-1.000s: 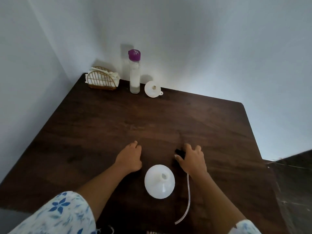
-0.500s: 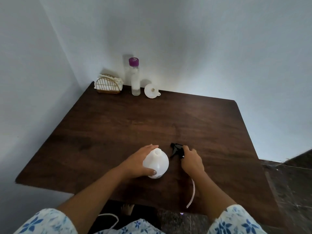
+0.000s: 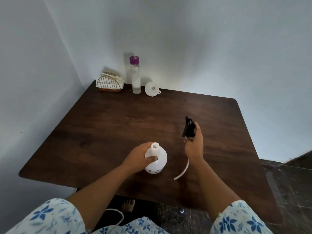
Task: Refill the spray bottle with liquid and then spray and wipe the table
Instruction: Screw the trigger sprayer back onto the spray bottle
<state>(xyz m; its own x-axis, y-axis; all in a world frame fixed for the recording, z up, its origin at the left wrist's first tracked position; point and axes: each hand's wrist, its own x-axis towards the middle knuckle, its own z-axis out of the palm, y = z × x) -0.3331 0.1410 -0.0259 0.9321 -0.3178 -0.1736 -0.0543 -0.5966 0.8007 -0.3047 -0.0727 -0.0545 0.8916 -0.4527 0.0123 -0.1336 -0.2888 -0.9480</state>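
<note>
- Left hand [image 3: 141, 160] wrapped around the white spray bottle [image 3: 156, 159], fingers curled over its shoulder, thumb pressed on the side facing the camera.
- Bottle upright on the dark wooden table [image 3: 104, 125], neck open and uncapped, just above the left knuckles.
- Right hand [image 3: 194, 146] closed around the black trigger sprayer head [image 3: 188, 127], lifted clear of the bottle and off to its right.
- Sprayer's nozzle end pointing away, beyond the right fingertips; pale dip tube [image 3: 183, 171] trailing down below the right wrist, its free end over the tabletop between the two forearms.
- Far beyond both hands, at the back edge near the wall corner: tall clear bottle with a purple cap [image 3: 135, 75], partly filled with whitish liquid.
- Just right of that bottle, a white funnel [image 3: 152, 89] lying on the table.
- Left of it, a wire napkin holder [image 3: 109, 82] with white napkins.
- Blue-flowered sleeves [image 3: 50, 215] at the near edge.
</note>
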